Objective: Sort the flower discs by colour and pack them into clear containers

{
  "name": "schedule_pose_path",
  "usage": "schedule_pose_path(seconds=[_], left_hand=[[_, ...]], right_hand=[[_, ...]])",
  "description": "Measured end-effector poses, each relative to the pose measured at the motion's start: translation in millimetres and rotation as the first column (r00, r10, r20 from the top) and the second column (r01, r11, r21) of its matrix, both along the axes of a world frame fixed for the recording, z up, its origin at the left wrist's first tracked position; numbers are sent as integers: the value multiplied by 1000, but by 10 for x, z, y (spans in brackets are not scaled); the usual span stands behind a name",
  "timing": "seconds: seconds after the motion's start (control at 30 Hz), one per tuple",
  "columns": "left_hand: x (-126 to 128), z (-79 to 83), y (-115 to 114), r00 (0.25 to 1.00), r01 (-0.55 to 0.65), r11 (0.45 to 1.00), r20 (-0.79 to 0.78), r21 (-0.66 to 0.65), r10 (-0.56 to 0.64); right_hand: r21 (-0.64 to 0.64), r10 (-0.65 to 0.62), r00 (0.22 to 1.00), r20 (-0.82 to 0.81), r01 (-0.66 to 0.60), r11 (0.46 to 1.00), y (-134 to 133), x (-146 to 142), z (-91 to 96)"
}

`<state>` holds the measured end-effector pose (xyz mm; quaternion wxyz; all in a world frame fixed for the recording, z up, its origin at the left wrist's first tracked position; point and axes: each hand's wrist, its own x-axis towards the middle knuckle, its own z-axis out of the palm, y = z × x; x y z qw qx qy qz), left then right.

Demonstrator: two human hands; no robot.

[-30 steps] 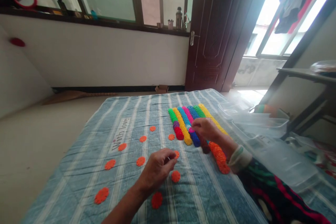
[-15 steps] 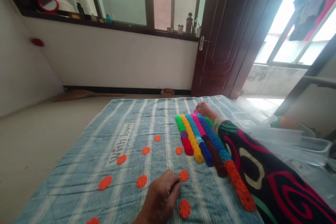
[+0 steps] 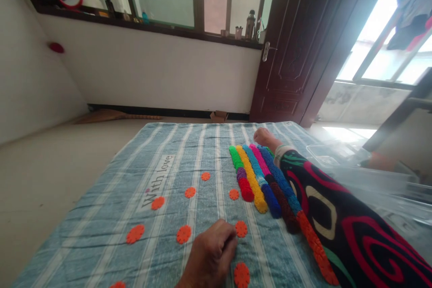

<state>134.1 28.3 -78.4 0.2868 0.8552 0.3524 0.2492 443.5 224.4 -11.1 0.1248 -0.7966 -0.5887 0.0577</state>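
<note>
My left hand (image 3: 212, 254) rests near the front edge of the blue striped cloth (image 3: 168, 216), fingers curled and pinched together beside an orange flower-shaped disc (image 3: 241, 228); I cannot see anything in them. My right hand (image 3: 265, 137) reaches to the far end of several rows of stacked coloured discs (image 3: 256, 180), fingers curled against their top ends. My patterned sleeve (image 3: 340, 225) lies over the rightmost rows. Several loose orange discs (image 3: 184, 234) are scattered across the cloth.
Clear plastic containers (image 3: 371, 184) stand to the right of the cloth. A dark wooden door (image 3: 297, 40) and a white wall with a window ledge are beyond. Bare floor (image 3: 40, 162) lies to the left.
My right hand moved from the middle of the coloured rows to their far end. My left hand stayed curled by the orange discs. The camera tilted and moved closer.
</note>
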Motion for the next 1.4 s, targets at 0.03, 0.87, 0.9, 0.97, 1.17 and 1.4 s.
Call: schedule_pose_path(seconds=[0.03, 0.87, 0.9, 0.97, 1.17, 1.4], left_hand=[[3, 9, 0, 1000, -1, 1000, -2, -4, 1], [-138, 347, 13, 992, -47, 917, 86, -397, 88], [-173, 369, -24, 996, -45, 918, 53, -394, 71], [-253, 425, -119, 999, -32, 932, -30, -360, 23], [-475, 575, -432, 943, 23, 972, -317, -234, -99], [-479, 487, -530, 889, 6, 992, -453, -124, -62]], right_hand=[[12, 1, 1000, 11, -1, 1000, -31, -13, 29], [-129, 431, 900, -59, -435, 891, -2668, -1394, -5], [-131, 424, 904, -56, -427, 895, -2711, -1427, -37], [-138, 421, 906, -34, -422, 896, -2771, -1492, -95], [-101, 401, 912, -89, -409, 907, -2781, -1542, -220], [4, 219, 941, -258, -225, 974, -2419, -1414, -220]])
